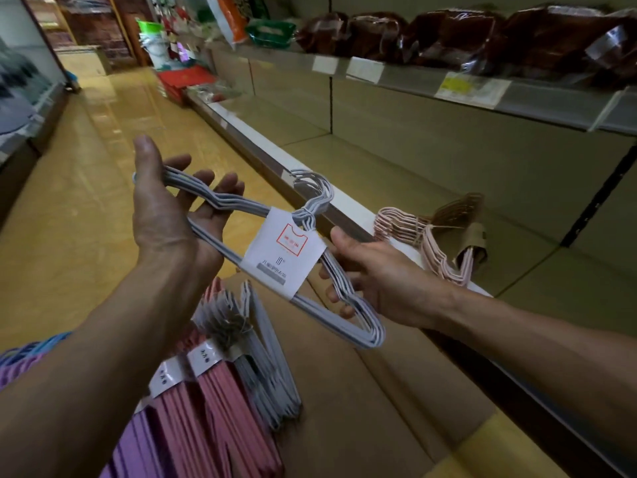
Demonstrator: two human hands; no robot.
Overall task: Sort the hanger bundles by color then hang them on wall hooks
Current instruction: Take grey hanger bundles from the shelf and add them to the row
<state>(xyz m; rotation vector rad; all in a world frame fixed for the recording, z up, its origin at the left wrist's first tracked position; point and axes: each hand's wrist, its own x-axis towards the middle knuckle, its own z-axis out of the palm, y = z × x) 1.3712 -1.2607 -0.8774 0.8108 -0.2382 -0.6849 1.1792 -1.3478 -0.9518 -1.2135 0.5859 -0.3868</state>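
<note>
A bundle of pale grey-blue wire hangers with a white paper label is held in the air between both hands. My left hand cradles the bundle's left shoulder end, fingers loosely curled under it. My right hand grips the right shoulder end, fingers wrapped round the wires. A pink hanger bundle with a brown label lies on the low shelf to the right. Below my arms, several pink, purple and grey bundles stand packed in a cardboard box.
Brown packaged goods fill the upper shelf on the right. The aisle floor runs ahead on the left, with a red crate and green baskets at the far end. Blue and purple hangers show at the lower left.
</note>
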